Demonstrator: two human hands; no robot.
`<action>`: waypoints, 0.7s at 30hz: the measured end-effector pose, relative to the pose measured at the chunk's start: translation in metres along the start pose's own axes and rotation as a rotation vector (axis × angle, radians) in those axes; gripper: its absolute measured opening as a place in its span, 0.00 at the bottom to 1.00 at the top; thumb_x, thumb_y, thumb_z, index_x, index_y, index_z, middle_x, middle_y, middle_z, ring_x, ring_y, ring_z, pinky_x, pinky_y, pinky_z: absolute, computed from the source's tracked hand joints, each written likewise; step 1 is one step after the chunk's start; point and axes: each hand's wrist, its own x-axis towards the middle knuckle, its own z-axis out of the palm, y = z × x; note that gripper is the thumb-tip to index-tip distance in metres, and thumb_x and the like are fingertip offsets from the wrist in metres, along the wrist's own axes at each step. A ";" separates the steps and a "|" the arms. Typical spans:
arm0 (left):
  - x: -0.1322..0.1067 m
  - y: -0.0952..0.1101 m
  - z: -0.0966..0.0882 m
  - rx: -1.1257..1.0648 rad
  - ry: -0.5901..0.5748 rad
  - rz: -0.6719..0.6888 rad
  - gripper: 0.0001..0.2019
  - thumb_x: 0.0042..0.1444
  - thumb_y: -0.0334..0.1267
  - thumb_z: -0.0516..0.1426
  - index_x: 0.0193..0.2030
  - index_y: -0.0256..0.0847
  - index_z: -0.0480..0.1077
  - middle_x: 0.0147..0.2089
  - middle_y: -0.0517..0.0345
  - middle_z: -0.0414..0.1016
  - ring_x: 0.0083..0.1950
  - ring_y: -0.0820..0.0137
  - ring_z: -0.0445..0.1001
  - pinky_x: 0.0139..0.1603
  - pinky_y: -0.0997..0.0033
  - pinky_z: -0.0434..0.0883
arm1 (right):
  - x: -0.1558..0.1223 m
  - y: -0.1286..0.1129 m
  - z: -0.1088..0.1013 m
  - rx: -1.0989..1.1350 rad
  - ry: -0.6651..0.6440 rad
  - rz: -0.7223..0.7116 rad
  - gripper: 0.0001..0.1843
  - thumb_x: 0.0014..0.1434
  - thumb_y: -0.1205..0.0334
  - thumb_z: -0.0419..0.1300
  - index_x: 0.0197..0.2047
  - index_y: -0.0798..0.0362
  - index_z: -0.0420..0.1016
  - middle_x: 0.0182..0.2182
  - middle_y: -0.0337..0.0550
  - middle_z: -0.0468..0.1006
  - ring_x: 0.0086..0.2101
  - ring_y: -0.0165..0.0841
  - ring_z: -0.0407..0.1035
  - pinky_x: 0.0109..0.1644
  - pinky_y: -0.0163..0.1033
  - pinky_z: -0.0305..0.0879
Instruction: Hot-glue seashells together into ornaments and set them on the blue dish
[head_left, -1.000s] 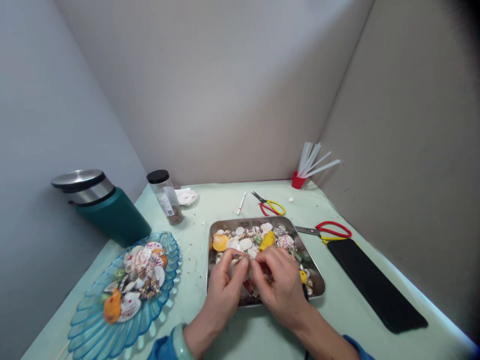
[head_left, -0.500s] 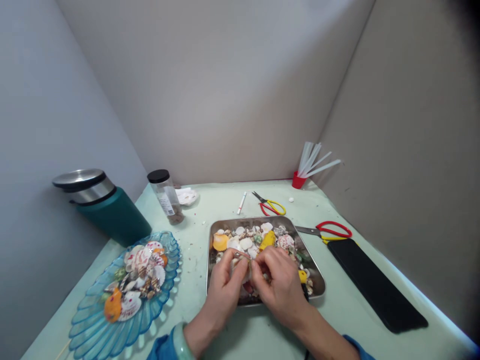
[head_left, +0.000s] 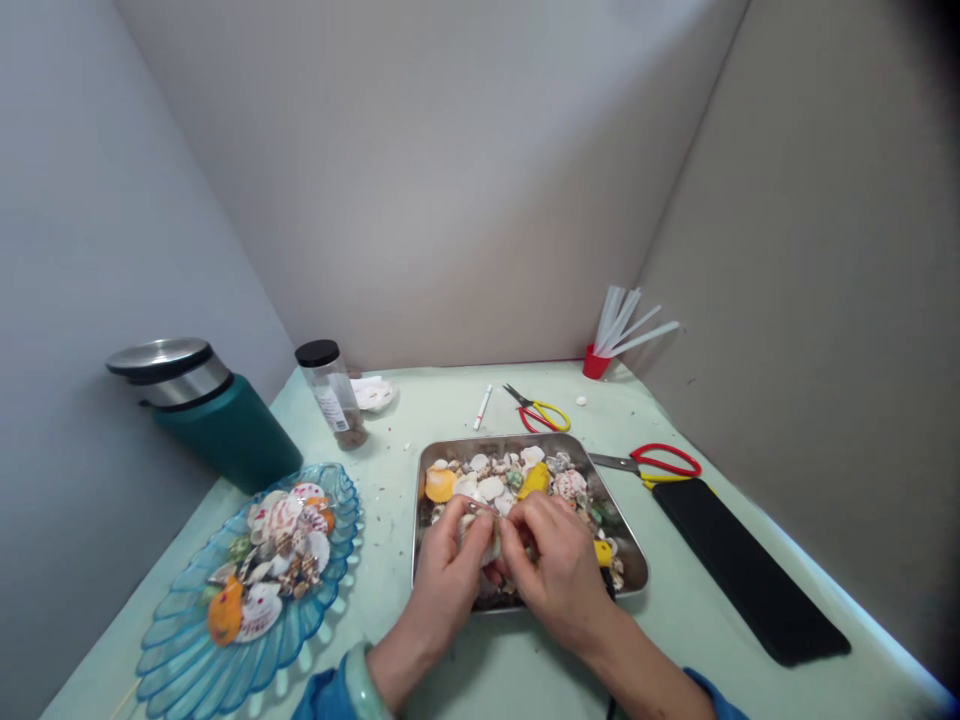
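Now | left hand [head_left: 444, 572], right hand [head_left: 561, 572] over metal tray [head_left: 525, 438], both grips pinched on pale shell [head_left: 491, 543] | green tabletop [head_left: 450, 400], grey walls [head_left: 450, 200]

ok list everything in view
metal tray: 1, silver, table centre
loose shells: many, mixed colours, in the tray
scalloped plate: 1, clear blue, front left
plate shells: many, mixed colours, on the plate
flask: 1, teal, steel lid, far left
jar: 1, clear, black lid, behind the plate
pen: 1, white, behind the tray
small scissors: 1, red and yellow handles, by the pen
large scissors: 1, red handles, right of tray
flat slab: 1, black, front right
cup: 1, red, back right, holding white sticks
pale shell: 1, whitish, between both hands
left hand: 1, gripping the pale shell
right hand: 1, fingertips on the pale shell
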 end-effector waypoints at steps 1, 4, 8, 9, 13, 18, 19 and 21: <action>0.000 0.000 0.000 -0.019 -0.014 -0.011 0.12 0.57 0.48 0.53 0.34 0.41 0.61 0.24 0.66 0.67 0.21 0.75 0.66 0.21 0.77 0.64 | 0.000 0.000 0.000 -0.009 -0.001 0.010 0.11 0.62 0.66 0.51 0.27 0.53 0.62 0.23 0.38 0.65 0.27 0.31 0.59 0.35 0.39 0.52; 0.002 0.000 0.001 -0.066 -0.034 -0.023 0.13 0.57 0.49 0.54 0.35 0.41 0.60 0.21 0.66 0.68 0.19 0.74 0.68 0.20 0.76 0.66 | -0.001 0.000 0.002 -0.045 -0.007 0.026 0.12 0.63 0.65 0.51 0.27 0.53 0.63 0.23 0.39 0.66 0.27 0.31 0.59 0.35 0.39 0.52; 0.005 0.001 -0.001 -0.159 0.005 -0.026 0.14 0.55 0.49 0.55 0.36 0.39 0.61 0.26 0.63 0.71 0.19 0.75 0.69 0.18 0.77 0.66 | 0.004 0.001 -0.002 -0.038 -0.021 0.051 0.14 0.65 0.63 0.49 0.27 0.53 0.65 0.24 0.40 0.68 0.28 0.32 0.62 0.35 0.38 0.54; 0.006 0.001 -0.001 -0.184 0.022 -0.020 0.15 0.55 0.49 0.56 0.37 0.39 0.61 0.28 0.62 0.71 0.20 0.75 0.70 0.18 0.77 0.67 | 0.006 0.003 -0.006 -0.036 -0.025 0.062 0.14 0.65 0.63 0.49 0.28 0.53 0.66 0.25 0.40 0.68 0.28 0.32 0.63 0.36 0.38 0.55; 0.009 0.004 -0.004 -0.251 0.050 -0.011 0.16 0.56 0.50 0.55 0.40 0.39 0.61 0.32 0.60 0.71 0.24 0.73 0.72 0.17 0.79 0.67 | 0.006 0.020 -0.026 -0.190 -0.066 0.126 0.08 0.62 0.59 0.53 0.33 0.52 0.67 0.30 0.42 0.72 0.32 0.35 0.67 0.36 0.38 0.59; 0.009 0.006 -0.005 -0.283 0.033 0.007 0.15 0.56 0.49 0.54 0.41 0.40 0.60 0.29 0.63 0.69 0.23 0.74 0.71 0.17 0.79 0.66 | -0.007 0.037 -0.038 -0.469 -0.202 0.138 0.12 0.53 0.56 0.63 0.38 0.51 0.70 0.33 0.45 0.75 0.33 0.41 0.71 0.32 0.39 0.59; 0.008 0.006 -0.005 -0.286 0.029 0.011 0.15 0.55 0.49 0.55 0.41 0.40 0.59 0.29 0.64 0.69 0.23 0.74 0.71 0.16 0.79 0.66 | -0.009 0.037 -0.037 -0.475 -0.239 0.145 0.13 0.52 0.57 0.63 0.40 0.51 0.70 0.32 0.45 0.77 0.32 0.41 0.72 0.30 0.38 0.58; 0.007 0.007 -0.005 -0.286 0.033 0.014 0.15 0.54 0.48 0.56 0.40 0.40 0.58 0.28 0.65 0.68 0.21 0.75 0.71 0.16 0.79 0.65 | -0.012 0.036 -0.033 -0.466 -0.308 0.178 0.14 0.52 0.59 0.63 0.43 0.51 0.70 0.31 0.45 0.79 0.29 0.41 0.74 0.28 0.37 0.57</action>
